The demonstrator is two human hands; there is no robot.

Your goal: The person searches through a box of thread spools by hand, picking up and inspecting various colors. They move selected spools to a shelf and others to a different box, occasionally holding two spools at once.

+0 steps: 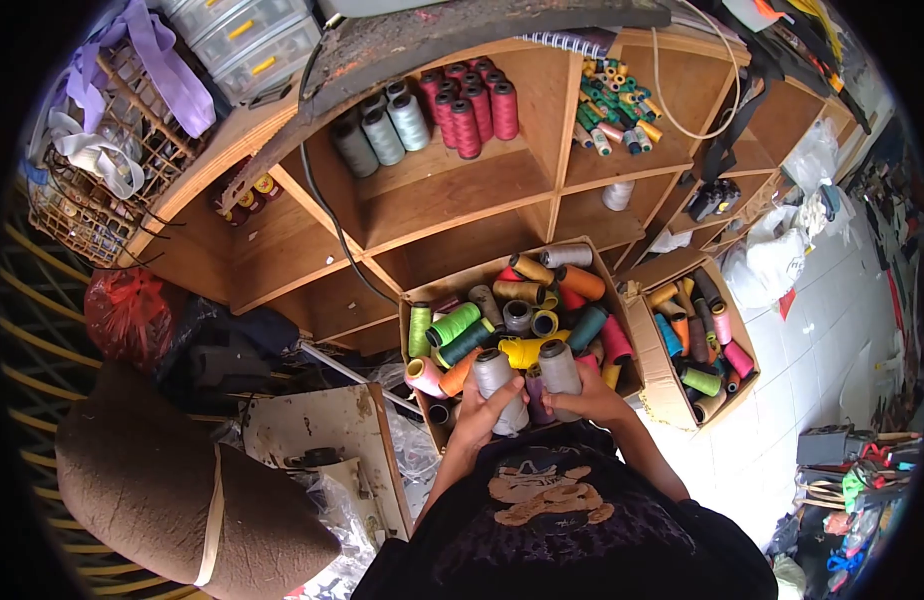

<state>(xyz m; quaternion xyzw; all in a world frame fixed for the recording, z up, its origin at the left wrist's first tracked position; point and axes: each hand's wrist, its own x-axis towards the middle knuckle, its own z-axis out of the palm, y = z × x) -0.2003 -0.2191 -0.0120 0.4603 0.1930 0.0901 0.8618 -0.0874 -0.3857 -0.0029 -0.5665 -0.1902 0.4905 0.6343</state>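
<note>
My left hand (480, 412) is wrapped round a light grey thread spool (494, 376). Another grey spool (559, 368), slightly darker, is in my right hand (582, 398). Both spools stand nearly upright, side by side with a small gap, over the near edge of a cardboard box (623, 300). Inside that box lie many spools, among them a bright green one (454, 322), an orange one (580, 282) and a teal one (587, 328). A purple spool (538, 398) shows partly between my hands.
A second box (650, 345) of mixed spools stands at the right. Behind is a wooden shelf (462, 210) holding red spools (466, 125), grey spools (382, 138) and small coloured spools (622, 110). A brown padded seat (142, 480) is at the left, beside a worn board (312, 425).
</note>
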